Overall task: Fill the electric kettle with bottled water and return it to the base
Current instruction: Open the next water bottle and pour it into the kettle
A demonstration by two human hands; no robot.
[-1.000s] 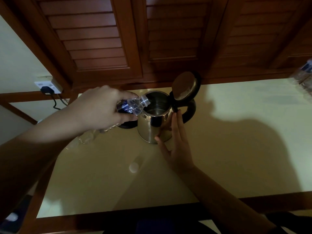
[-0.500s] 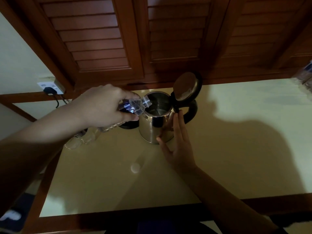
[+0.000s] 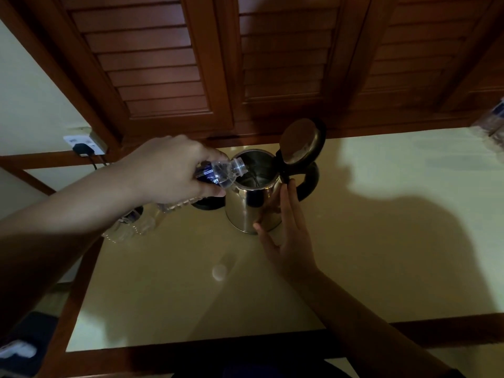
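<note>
Dim, warm, underexposed. Light falls from behind the person, so a big soft shadow covers the right and near table (image 3: 409,165), brightest patch far right. Small glare spot on kettle (image 3: 252,205) steel and lid (image 3: 301,144). Near forearms go almost black. Wide-angle bending at edges; corners soft.

We take this for a room in a home or a guesthouse, dimly lit. A pale counter (image 3: 381,241) with dark wood trim runs below louvred wooden cupboard doors (image 3: 152,64). A steel electric kettle (image 3: 252,205) stands near the counter's back edge. Off its back left corner, a wall socket (image 3: 81,144) holds a black plug (image 3: 83,150) on a cream wall (image 3: 30,99).
</note>
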